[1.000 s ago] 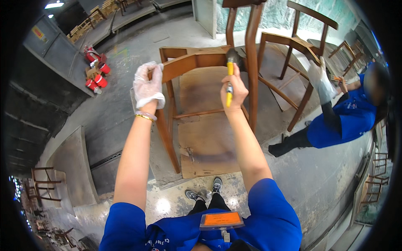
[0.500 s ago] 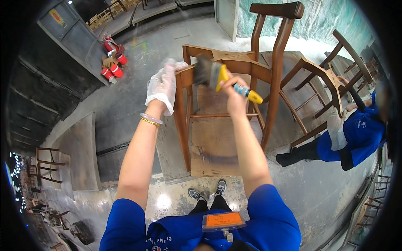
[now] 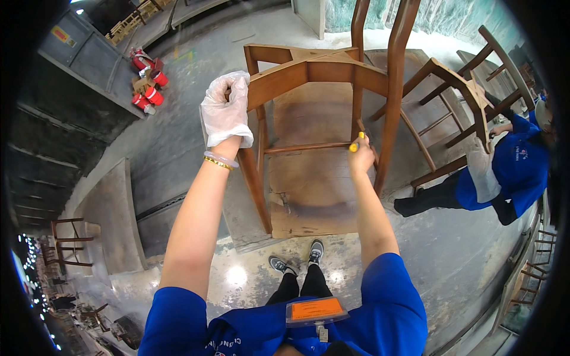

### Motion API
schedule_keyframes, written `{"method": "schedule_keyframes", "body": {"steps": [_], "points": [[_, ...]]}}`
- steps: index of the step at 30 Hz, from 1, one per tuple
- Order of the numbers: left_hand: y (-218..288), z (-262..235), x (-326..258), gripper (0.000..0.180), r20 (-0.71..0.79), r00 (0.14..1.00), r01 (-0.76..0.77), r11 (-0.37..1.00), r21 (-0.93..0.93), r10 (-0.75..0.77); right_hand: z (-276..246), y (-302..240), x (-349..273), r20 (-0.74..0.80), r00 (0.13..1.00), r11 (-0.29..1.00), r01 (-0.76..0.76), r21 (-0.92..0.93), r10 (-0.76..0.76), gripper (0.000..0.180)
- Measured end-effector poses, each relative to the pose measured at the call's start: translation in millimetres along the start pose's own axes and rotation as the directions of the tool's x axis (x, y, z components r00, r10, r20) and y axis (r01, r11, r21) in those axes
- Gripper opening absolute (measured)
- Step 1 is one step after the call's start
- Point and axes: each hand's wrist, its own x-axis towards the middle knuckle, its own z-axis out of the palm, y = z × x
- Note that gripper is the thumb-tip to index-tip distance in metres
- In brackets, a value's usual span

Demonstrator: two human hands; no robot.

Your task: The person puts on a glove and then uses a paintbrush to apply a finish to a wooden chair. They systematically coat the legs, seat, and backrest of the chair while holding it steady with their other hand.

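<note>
Below my chin, an orange rectangular tag [image 3: 315, 309] hangs against my blue shirt, and past it my black-trousered legs end in dark sneakers [image 3: 297, 259] on the pale, stained concrete floor [image 3: 451, 249]. Both bare forearms rise from there toward a brown wooden chair frame [image 3: 309, 74] standing on a worn, brown-smeared board [image 3: 312, 178] just ahead of my feet.

My left hand [image 3: 227, 110], inside a thin clear plastic glove, with a pale bangle and a gold one at the wrist, is wrapped shut around the front corner of the chair's seat frame, where the near leg meets the rail. My right hand [image 3: 361, 155] is bare and curled closed on a yellow-handled brush [image 3: 355, 145]; only the yellow butt of the handle shows at my fist, and the bristle end is hidden. That hand sits low, right beside the chair's lower cross rung and the tall dark back post.

Off to my right, another person in a blue shirt [image 3: 516, 166] bends beside a second wooden chair frame [image 3: 457, 83], well apart from mine. Far off to my left, red cans [image 3: 148, 80] cluster on the floor near a grey wall panel.
</note>
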Motion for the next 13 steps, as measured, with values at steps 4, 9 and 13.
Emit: {"method": "schedule_keyframes", "body": {"steps": [4,9,13], "points": [[3,1,-12,0.005,-0.002,1.0,0.016,0.998,0.061,-0.016,70,-47,-55,0.143,0.989,0.985,-0.003,0.174,-0.022,0.016],[6,4,-7,0.008,-0.003,1.0,-0.003,0.999,0.046,0.003,116,-130,-99,0.471,0.872,0.604,-0.304,0.736,-0.135,0.013],[11,-2,-9,0.006,0.042,0.994,0.096,0.983,0.158,-0.103,90,-110,-80,0.644,0.76,0.306,-0.594,0.744,-0.092,0.015]]}}
